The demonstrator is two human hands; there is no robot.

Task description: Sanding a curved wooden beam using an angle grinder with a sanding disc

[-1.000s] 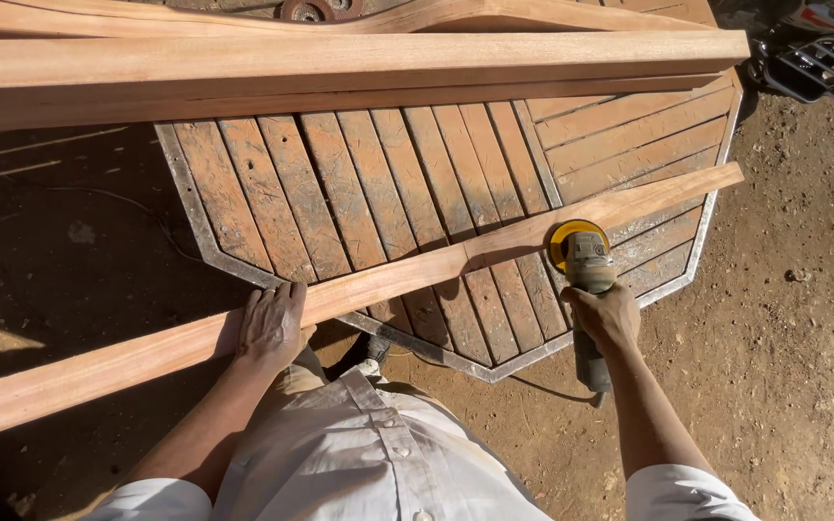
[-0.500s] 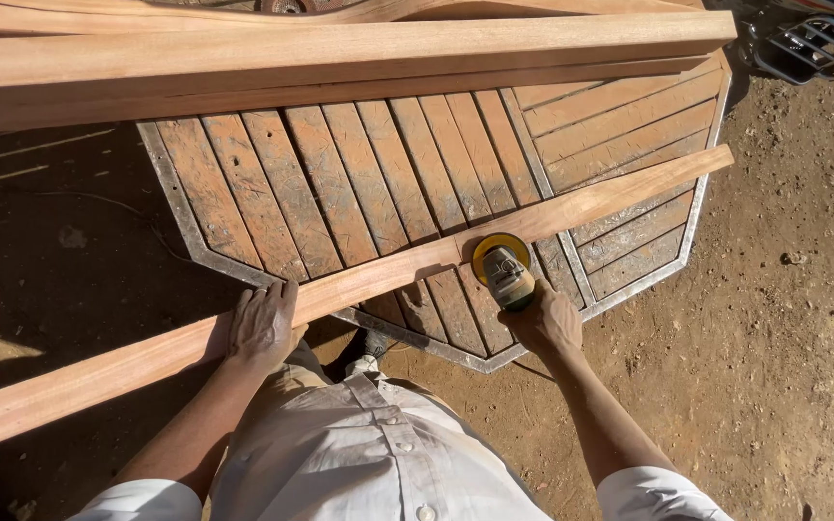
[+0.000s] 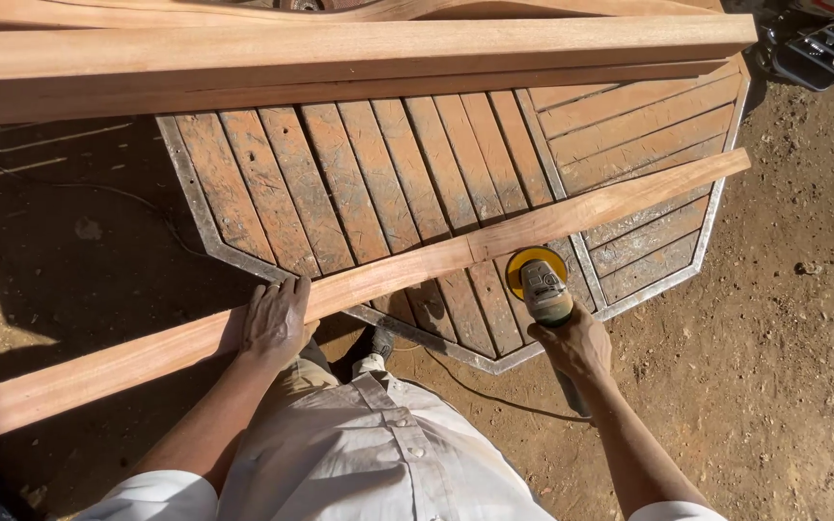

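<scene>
The sander (image 3: 539,280) has slid leftward along the long plank (image 3: 378,280) since the earlier frames, from near the plank's right end toward its middle; the left hand has stayed where it was. Now the right hand (image 3: 576,342), in the lower right of the frame, is wrapped tight around the sander's grey body, and the yellow disc (image 3: 533,260) sits against the plank's lower edge just right of centre. The left hand (image 3: 277,318), lower left of centre, lies flat and open on top of the plank, fingers spread, pressing it down. The plank runs diagonally from the lower left edge up to the right, resting across a slatted wooden panel (image 3: 359,174) with a metal rim that lies on the dirt ground (image 3: 793,338). A thick pale beam (image 3: 340,48) crosses the top of the frame. A thin cable (image 3: 494,391) trails on the ground below the sander.
</scene>
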